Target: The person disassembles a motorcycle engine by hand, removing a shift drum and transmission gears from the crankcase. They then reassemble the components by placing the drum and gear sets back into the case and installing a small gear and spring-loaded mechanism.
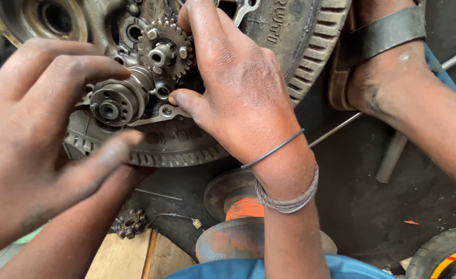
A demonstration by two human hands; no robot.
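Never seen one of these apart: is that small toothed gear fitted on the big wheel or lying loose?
Fitted: the small gear sits flat on a hub of the large toothed flywheel, above the right hand's thumb.

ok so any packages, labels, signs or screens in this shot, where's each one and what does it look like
No packages, signs or screens.
Raised cast lettering: on the round grey toothed metal flywheel, upper middle, right of the right hand; same dull grey as the metal.
Stamped marks: on the flywheel face under the hands, beside the left hand; worn, dark.
Yellow and red band: on the black rubber tyre, bottom right corner; curved stripe.
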